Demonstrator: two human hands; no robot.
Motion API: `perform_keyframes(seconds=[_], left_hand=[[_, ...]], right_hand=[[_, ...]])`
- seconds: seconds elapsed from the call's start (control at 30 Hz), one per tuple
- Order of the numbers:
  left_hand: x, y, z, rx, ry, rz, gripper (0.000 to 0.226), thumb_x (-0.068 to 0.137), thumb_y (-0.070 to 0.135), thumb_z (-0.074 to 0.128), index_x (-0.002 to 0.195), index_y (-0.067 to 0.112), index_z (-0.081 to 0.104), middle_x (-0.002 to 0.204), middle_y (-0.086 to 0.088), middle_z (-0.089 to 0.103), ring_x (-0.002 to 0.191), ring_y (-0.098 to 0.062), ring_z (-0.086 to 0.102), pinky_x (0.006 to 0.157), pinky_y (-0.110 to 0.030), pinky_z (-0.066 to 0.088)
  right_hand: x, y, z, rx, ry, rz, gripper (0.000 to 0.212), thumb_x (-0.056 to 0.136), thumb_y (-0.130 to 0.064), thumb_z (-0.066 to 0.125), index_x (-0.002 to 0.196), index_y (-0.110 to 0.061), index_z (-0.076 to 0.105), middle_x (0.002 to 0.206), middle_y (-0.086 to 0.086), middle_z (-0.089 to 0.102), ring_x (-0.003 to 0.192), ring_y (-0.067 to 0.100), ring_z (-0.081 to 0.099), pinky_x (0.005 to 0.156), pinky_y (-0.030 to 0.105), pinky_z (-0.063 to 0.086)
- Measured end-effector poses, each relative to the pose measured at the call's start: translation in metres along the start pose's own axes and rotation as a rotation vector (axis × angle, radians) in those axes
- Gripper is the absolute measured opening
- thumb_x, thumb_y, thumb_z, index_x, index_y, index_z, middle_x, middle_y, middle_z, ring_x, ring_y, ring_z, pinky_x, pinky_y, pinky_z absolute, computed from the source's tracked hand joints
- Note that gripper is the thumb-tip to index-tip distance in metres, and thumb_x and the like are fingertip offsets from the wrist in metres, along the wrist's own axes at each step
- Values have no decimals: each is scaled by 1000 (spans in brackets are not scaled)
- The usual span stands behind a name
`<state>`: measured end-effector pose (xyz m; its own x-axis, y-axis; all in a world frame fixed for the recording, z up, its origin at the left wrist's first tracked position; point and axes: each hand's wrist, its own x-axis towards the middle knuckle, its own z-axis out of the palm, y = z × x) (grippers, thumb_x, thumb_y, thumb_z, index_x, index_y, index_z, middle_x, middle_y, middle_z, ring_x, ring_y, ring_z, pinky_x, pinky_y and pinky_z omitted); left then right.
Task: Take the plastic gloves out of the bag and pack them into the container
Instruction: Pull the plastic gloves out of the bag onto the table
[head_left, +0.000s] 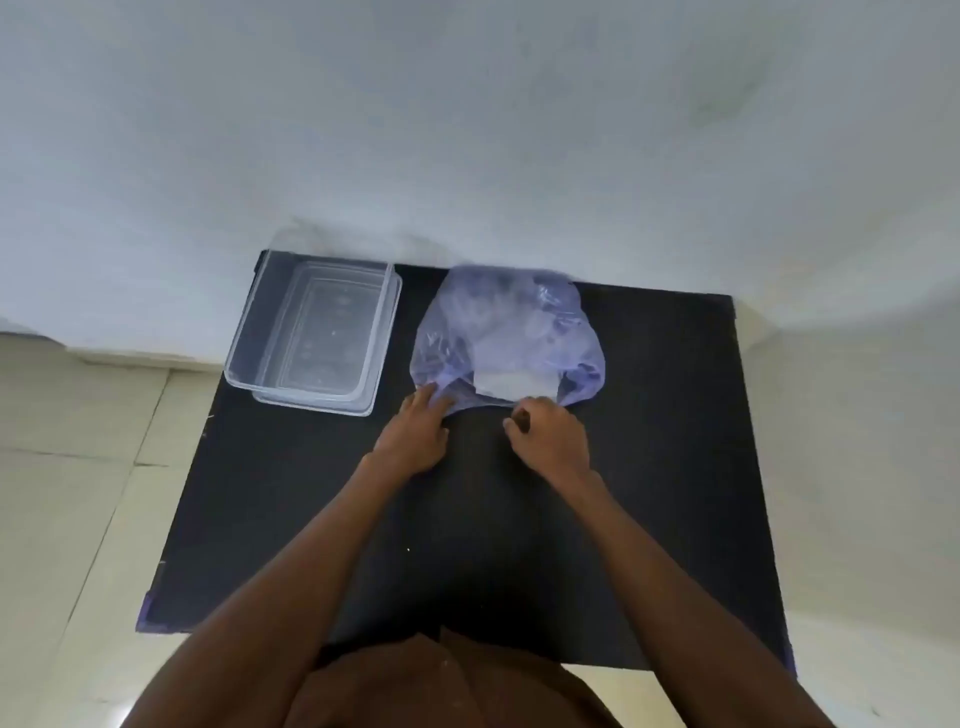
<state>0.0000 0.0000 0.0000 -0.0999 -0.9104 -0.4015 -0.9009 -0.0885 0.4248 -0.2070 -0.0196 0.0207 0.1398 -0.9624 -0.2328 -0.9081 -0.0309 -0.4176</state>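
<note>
Work is at its very start, judging by how things lie. At the centre of the frame a thin, translucent purple plastic bag (506, 332) lies on the black worktop (649, 467) with its mouth towards the person, and a pale whitish wad, probably the clear plastic gloves (511, 384), shows just inside that opening. The left hand (415, 434) lies fairly flat, fingers stretched onto the bag's lower left rim, pressing or pinching it; which, I cannot tell. The right hand (550, 434) is curled nearly closed at the bag's lower edge, and appears to pinch the film there, though the grip itself is hidden. In the upper left of the worktop stands the clear rectangular plastic container (311, 338), lidless, well apart from the bag, with nothing visible inside. So no glove is packed yet: opening the bag, pulling the gloves out and filling the container all remain.
</note>
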Motion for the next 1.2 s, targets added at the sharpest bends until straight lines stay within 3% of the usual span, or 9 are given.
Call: perform_keyframes(seconds=[0.2,0.33,0.43,0.6,0.67,0.87,1.0,1.1,1.2], left_hand=[[11,1,2,180,-168,-30,73,89,34,59,154,21,29,167,-10,9,152,-35,15,115,-55,34],[19,-2,-4,177,-247,-26,80,85,31,61,156,21,24,168,-12,4,153,-37,11,117,-55,34],[22,-5,-7,170,-295,-11,83,85,29,63,157,21,22,168,-13,0,153,-37,7,118,-54,32],[25,-9,-7,194,-323,4,88,84,29,65,158,22,18,168,-13,-6,154,-38,4,118,-55,33],[25,-9,-8,208,-346,5,89,84,28,64,158,22,16,168,-13,-8,154,-38,3,118,-55,32],[25,-5,-13,220,-379,4,91,85,27,66,159,21,13,168,-13,-12,155,-39,-3,119,-57,31],[27,-4,-16,230,-406,7,92,85,25,66,159,23,11,167,-13,-14,155,-39,-5,119,-57,30],[29,-6,-18,241,-420,19,93,86,24,66,160,25,9,167,-12,-15,155,-38,-7,120,-57,29],[27,-7,-19,251,-428,20,94,85,20,65,160,26,8,167,-11,-16,155,-37,-8,120,-57,29]], right_hand=[[43,-21,22,-80,61,-67,31,84,-28,69,105,-5,68,106,14,68,94,34,67,73,41,56],[59,-26,38,-192,48,-113,26,74,-25,75,88,-3,67,89,15,67,73,35,68,53,35,51],[64,-28,45,-206,64,-127,22,69,-21,74,82,-4,68,83,14,67,65,35,67,48,33,49],[72,-29,47,-194,140,-132,7,77,-9,66,77,-3,68,81,16,66,60,36,65,48,37,51],[73,-29,46,-185,151,-129,11,83,-7,64,74,-1,68,79,17,66,59,38,65,49,37,51],[65,-32,39,-155,188,-126,19,92,-15,56,81,-5,67,82,14,68,65,33,66,55,38,51],[44,-37,41,-210,62,-198,16,92,-15,53,87,-6,65,85,13,69,74,34,67,63,41,53],[32,-35,42,-170,91,-165,16,90,-20,54,87,-8,65,84,10,68,77,29,65,64,39,51],[20,-32,45,-154,151,-123,28,86,-22,63,110,-10,67,97,9,71,92,29,63,66,38,52]])
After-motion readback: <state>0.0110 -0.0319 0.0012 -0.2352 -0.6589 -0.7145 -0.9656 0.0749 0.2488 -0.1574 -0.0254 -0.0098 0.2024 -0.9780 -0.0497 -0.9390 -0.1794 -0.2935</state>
